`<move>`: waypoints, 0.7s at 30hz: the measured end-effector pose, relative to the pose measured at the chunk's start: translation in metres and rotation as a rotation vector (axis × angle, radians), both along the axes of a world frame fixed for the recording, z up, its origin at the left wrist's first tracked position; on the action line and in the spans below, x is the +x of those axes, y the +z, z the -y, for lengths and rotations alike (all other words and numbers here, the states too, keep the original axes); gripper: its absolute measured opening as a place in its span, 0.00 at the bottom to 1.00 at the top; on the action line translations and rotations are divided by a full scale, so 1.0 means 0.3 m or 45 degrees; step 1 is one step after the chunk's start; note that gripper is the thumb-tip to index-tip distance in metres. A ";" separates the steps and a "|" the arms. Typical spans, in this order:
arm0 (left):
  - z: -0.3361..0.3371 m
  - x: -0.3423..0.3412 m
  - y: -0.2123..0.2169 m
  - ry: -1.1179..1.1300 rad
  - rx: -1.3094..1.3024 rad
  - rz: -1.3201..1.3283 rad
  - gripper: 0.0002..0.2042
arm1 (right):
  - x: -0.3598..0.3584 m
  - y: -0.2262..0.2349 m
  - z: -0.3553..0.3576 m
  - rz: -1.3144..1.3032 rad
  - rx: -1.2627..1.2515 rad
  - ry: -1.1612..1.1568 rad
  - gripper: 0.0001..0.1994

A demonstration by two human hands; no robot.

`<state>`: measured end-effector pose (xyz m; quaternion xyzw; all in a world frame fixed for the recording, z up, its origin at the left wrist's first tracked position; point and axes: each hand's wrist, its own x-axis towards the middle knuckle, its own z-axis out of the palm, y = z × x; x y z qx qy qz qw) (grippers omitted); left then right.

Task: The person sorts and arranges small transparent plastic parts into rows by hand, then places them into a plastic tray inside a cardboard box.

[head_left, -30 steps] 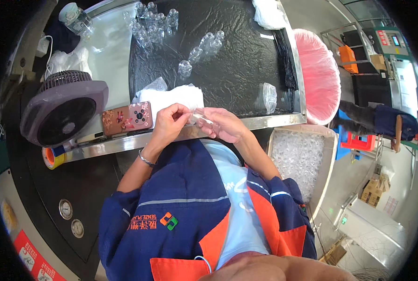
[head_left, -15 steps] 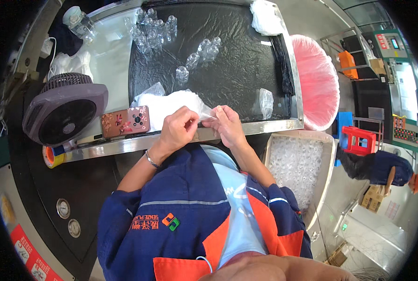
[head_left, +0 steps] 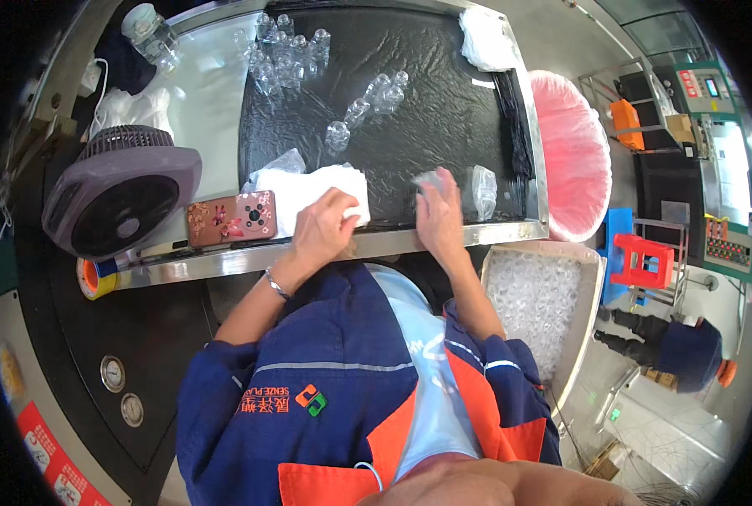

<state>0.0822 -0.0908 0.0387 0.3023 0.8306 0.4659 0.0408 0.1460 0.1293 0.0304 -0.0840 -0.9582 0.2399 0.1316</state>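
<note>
The left hand (head_left: 324,226) rests on a white cloth (head_left: 313,194) at the near edge of the black surface (head_left: 427,101), its fingers curled down onto the cloth's corner; whether they pinch it cannot be told. The right hand (head_left: 437,221) lies just right of it, fingers closed round a small clear bottle (head_left: 429,181) at the fingertips (only its top shows). A second clear piece (head_left: 483,189) stands just beside that hand. More clear bottles (head_left: 367,105) lie scattered farther back on the surface. A phone (head_left: 231,218) in a flowered case sits left of the cloth, a grey fan (head_left: 119,201) beyond it. A white bin (head_left: 538,308) of clear pieces stands by the right elbow, a pink bag (head_left: 574,156) behind it
</note>
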 end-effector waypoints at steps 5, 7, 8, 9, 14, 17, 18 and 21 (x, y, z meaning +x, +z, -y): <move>0.071 -0.049 -0.032 0.106 -0.395 -0.050 0.09 | -0.069 0.085 -0.008 -0.083 0.290 0.091 0.14; 0.073 -0.053 -0.062 0.157 -0.306 0.099 0.07 | -0.144 0.116 0.049 -0.211 0.184 0.296 0.16; 0.079 -0.054 -0.073 0.155 -0.309 0.096 0.07 | -0.186 0.139 0.091 -0.248 0.182 0.377 0.17; 0.092 -0.053 -0.087 0.189 -0.250 0.107 0.07 | -0.237 0.145 0.131 -0.267 0.236 0.469 0.18; 0.087 -0.052 -0.069 0.218 -0.183 0.159 0.06 | -0.404 0.104 0.202 -0.362 0.830 0.769 0.21; 0.088 -0.051 -0.066 0.231 -0.134 0.281 0.06 | -0.412 0.038 0.188 -0.169 0.623 0.756 0.24; 0.090 -0.046 -0.063 0.266 -0.141 0.332 0.06 | -0.398 0.025 0.175 -0.163 0.625 0.767 0.24; 0.098 -0.042 -0.048 0.300 -0.016 0.573 0.05 | -0.322 0.002 0.109 -0.391 0.096 0.588 0.29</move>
